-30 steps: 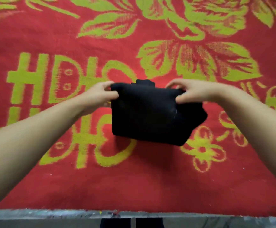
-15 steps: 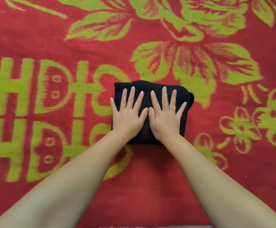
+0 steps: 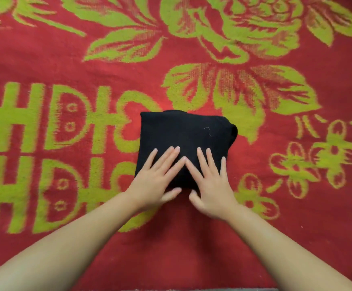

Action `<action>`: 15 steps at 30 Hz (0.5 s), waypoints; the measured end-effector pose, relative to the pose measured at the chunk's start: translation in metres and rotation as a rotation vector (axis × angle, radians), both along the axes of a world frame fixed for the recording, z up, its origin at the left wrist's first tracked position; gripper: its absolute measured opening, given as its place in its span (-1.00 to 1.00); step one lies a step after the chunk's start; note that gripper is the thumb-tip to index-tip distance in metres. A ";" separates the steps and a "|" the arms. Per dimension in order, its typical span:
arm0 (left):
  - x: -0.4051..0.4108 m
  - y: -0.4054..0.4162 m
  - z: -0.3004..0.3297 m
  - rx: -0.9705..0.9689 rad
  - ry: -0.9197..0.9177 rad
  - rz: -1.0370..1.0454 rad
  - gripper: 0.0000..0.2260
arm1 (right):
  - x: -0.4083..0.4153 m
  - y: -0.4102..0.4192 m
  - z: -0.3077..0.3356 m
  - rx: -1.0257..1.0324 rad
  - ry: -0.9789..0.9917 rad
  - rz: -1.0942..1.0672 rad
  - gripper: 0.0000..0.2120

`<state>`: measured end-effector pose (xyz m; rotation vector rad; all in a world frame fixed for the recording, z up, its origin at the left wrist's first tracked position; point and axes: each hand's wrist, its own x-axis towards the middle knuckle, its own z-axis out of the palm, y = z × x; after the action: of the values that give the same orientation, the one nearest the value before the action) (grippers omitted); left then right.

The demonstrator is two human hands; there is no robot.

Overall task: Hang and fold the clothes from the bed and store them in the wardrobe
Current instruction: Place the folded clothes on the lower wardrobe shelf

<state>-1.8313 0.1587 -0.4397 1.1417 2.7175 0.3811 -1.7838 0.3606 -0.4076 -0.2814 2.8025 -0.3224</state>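
Black knit garment (image 3: 183,141), one folded bundle, under two flat hands on a red bed cover

Straight, spread fingers (image 3: 172,157) of the left hand (image 3: 156,181) and of the right hand (image 3: 211,185) lie on the near half of the single bundle, gripping nothing; the two index tips almost meet in the middle, and both thumbs sit at its near edge, slightly blurred. The bundle's near edge is hidden beneath the palms, a fold bulges at its far right corner, and a pale thread lies on top. Two bare forearms run in from the lower corners, cut off by the frame. The red cover (image 3: 170,248) with yellow-green flowers and characters fills the view, and a thin grey strip at the bottom edge is too small to make out
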 end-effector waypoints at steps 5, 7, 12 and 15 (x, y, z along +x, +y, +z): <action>0.021 0.005 -0.011 -0.131 0.057 0.110 -0.10 | 0.000 -0.008 -0.023 0.269 0.026 0.001 0.07; 0.005 0.013 -0.013 -0.155 0.067 0.151 -0.10 | -0.018 -0.011 -0.030 0.288 0.023 -0.045 0.08; -0.021 0.015 -0.009 -0.300 -0.025 0.168 -0.26 | -0.039 -0.011 -0.016 0.244 -0.085 -0.061 -0.20; -0.035 0.016 0.015 -0.265 -0.093 0.187 -0.36 | -0.054 -0.008 0.007 0.159 -0.117 -0.090 -0.30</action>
<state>-1.8664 0.1749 -0.4247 0.7854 2.6980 0.0898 -1.8382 0.3528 -0.4003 -0.0966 2.7103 -0.1297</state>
